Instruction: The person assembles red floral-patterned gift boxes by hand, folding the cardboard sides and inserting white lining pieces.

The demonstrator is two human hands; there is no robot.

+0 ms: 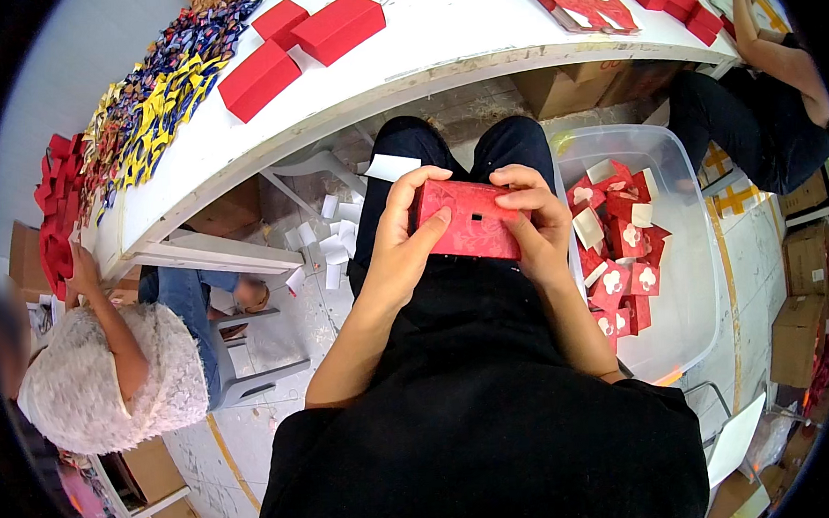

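Note:
A small red patterned box (470,235) with a small dark slot in its upper face is held over my lap. My left hand (406,241) grips its left end, thumb on top. The fingers of my right hand (539,217) close round its right end, thumb at the near corner. The underside of the box is hidden. A piece of white paper (393,167) lies across my left thigh, just beyond the left hand. To the right stands a clear plastic bin (683,292) holding several small red boxes (627,238) with pale flaps and flower shapes.
Ahead curves a white table (458,17) bearing red boxes (339,28), red patterned sheets (581,2) and a heap of coloured bows (167,103). White paper scraps (339,244) litter the floor. One person (111,378) sits at left, another (754,110) at far right.

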